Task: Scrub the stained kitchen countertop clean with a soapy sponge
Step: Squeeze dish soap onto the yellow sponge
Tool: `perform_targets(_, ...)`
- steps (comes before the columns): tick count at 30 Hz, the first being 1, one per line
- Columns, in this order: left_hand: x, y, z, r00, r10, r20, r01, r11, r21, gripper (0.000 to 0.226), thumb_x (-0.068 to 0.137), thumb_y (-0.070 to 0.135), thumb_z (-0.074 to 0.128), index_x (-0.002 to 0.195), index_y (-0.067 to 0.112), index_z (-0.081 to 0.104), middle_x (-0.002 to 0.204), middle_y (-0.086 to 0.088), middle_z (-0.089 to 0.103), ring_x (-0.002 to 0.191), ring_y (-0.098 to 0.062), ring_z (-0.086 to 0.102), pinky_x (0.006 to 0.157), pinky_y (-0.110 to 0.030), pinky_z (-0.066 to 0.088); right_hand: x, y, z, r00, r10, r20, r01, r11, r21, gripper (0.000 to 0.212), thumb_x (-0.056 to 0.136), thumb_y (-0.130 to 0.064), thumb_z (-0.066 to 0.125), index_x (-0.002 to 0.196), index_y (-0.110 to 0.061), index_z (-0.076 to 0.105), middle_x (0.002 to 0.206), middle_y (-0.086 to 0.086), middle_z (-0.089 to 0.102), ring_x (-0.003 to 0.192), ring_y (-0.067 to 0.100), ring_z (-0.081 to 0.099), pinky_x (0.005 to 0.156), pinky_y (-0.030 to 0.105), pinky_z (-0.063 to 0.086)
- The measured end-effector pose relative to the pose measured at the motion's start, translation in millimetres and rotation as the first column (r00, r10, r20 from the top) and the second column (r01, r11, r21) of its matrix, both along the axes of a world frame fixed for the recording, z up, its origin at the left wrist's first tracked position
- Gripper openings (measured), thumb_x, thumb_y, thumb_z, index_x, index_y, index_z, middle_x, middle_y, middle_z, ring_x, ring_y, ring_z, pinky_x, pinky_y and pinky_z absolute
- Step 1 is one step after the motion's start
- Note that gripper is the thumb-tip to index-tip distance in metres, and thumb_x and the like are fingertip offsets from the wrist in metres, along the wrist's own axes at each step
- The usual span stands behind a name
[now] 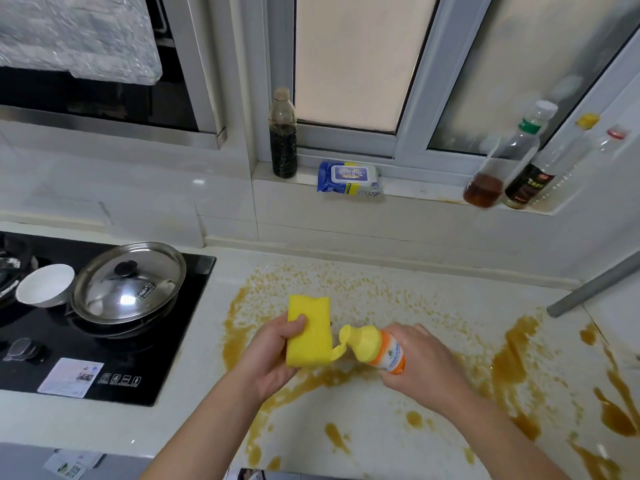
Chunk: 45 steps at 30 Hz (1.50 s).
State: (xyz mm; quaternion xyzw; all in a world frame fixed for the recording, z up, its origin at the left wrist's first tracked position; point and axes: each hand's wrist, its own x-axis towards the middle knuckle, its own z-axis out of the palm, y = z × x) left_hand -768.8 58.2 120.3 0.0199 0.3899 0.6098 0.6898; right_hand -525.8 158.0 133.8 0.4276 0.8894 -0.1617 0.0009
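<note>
Low in frame, left grip [273, 348] curls round the upright yellow sponge [311, 317]; right grip [426, 358] clasps the detergent bottle [388, 351], long axis horizontal, open spout aimed left at the sponge, above the stained tabletop [363, 410].

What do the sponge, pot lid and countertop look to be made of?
By look: sponge is probably soft foam; matte yellow block, rounded edges. pot lid is likely stainless steel, polished; mirror-like glare, dark knob. countertop is stone or composite, can't tell which; pale, glossy, reflects light.
</note>
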Motion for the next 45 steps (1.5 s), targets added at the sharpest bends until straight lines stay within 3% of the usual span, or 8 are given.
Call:
perform_targets(2,5,-2,3,0.996,0.018,0.084,-0.021,0.999,0.027,0.057,0.097,0.034,0.055,0.139,-0.004,0.058,0.136,-0.034,0.059,0.109,-0.044,0.067,0.079,-0.055,0.062,-3,14,9,0.998,0.051,0.042,-0.052,0.998,0.031,0.048,0.063,-0.048,0.06,0.108,-0.036,0.051,0.094,-0.015,0.057,0.095,0.013,0.05,0.074,0.029,0.045)
perform_targets(5,17,-6,-3,0.968,0.084,0.235,-0.092,0.995,0.023,0.064,0.101,0.052,0.046,0.137,0.003,0.063,0.14,-0.031,0.058,0.121,-0.046,0.06,0.095,-0.055,0.052,-11,30,21,0.98,0.143,0.137,-0.155,0.984,0.082,0.049,0.063,-0.045,0.062,0.11,-0.039,0.051,0.096,-0.016,0.057,0.093,0.013,0.047,0.076,0.029,0.042)
perform_targets(11,30,-2,-12,0.974,0.027,0.226,-0.016,0.999,-0.048,0.051,0.098,0.038,0.048,0.118,0.0,0.075,0.118,-0.026,0.069,0.09,-0.039,0.069,0.081,-0.046,0.052,-33,39,51,0.889,0.333,0.315,-0.406,0.891,0.203,0.043,0.07,-0.052,0.065,0.109,-0.039,0.053,0.097,-0.016,0.059,0.095,0.015,0.051,0.078,0.033,0.042)
perform_targets(17,30,7,-13,0.977,0.051,0.209,-0.028,0.993,-0.114,0.051,0.107,0.037,0.043,0.137,-0.001,0.061,0.135,-0.027,0.064,0.116,-0.043,0.061,0.111,-0.058,0.039,-44,51,67,0.786,0.463,0.41,-0.59,0.759,0.274,0.039,0.066,-0.053,0.06,0.099,-0.034,0.056,0.083,-0.01,0.058,0.081,0.018,0.054,0.064,0.031,0.034)
perform_targets(21,30,9,-12,0.99,0.048,0.132,-0.028,0.988,-0.152,0.049,0.108,0.039,0.044,0.135,0.003,0.062,0.119,-0.02,0.072,0.093,-0.031,0.072,0.08,-0.042,0.056,-56,56,75,0.727,0.441,0.526,-0.644,0.704,0.299,0.047,0.056,-0.043,0.077,0.097,-0.031,0.056,0.079,-0.008,0.058,0.077,0.019,0.055,0.063,0.032,0.032)
perform_targets(25,31,8,-10,0.99,0.033,0.138,-0.011,0.988,-0.156,0.049,0.106,0.041,0.046,0.134,0.003,0.063,0.108,-0.021,0.072,0.088,-0.031,0.071,0.072,-0.039,0.057,-66,59,89,0.692,0.408,0.596,-0.669,0.673,0.316,0.049,0.061,-0.042,0.077,0.102,-0.028,0.055,0.084,-0.006,0.06,0.084,0.021,0.057,0.066,0.034,0.031)
perform_targets(38,36,15,-10,0.983,-0.001,0.184,0.024,0.992,-0.125,0.053,0.106,0.043,0.047,0.139,0.004,0.061,0.112,-0.02,0.072,0.089,-0.031,0.071,0.074,-0.039,0.059,-73,49,113,0.597,0.423,0.682,-0.741,0.617,0.266,0.049,0.07,-0.043,0.075,0.109,-0.026,0.05,0.097,-0.004,0.06,0.095,0.022,0.055,0.078,0.04,0.044)
perform_targets(45,35,4,-7,0.977,-0.135,0.164,0.142,0.989,-0.029,0.049,0.102,0.036,0.051,0.135,0.003,0.065,0.136,-0.026,0.063,0.111,-0.04,0.064,0.074,-0.038,0.061,-67,68,123,0.652,0.326,0.684,-0.673,0.665,0.325,0.047,0.071,-0.045,0.072,0.109,-0.027,0.05,0.096,-0.005,0.06,0.096,0.022,0.055,0.074,0.037,0.038)
